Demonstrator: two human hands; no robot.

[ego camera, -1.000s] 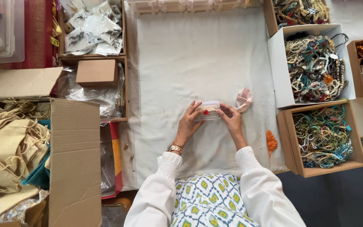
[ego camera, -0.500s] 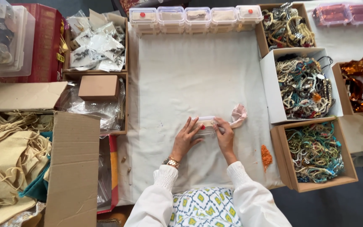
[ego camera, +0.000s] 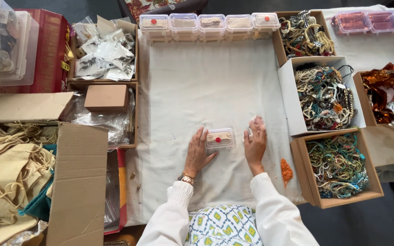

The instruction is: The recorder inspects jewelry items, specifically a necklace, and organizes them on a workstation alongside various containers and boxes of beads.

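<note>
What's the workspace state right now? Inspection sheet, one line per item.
Surface: white cloth over the table, creased.
Job's things: small clear lidded box with a red dot, between the hands.
Clutter: row of like boxes at the far edge; orange bead pile.
Grippers: left hand flat, touching the box; right hand resting on a clear packet.
Cables: nothing seen.
Surroundings: cartons of beaded necklaces right; cloth pouches and cardboard left.

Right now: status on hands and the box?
Left hand flat, touching small clear box. Right hand on a clear wrapper beside it. Box lies closed on white cloth; nothing blocking.
</note>
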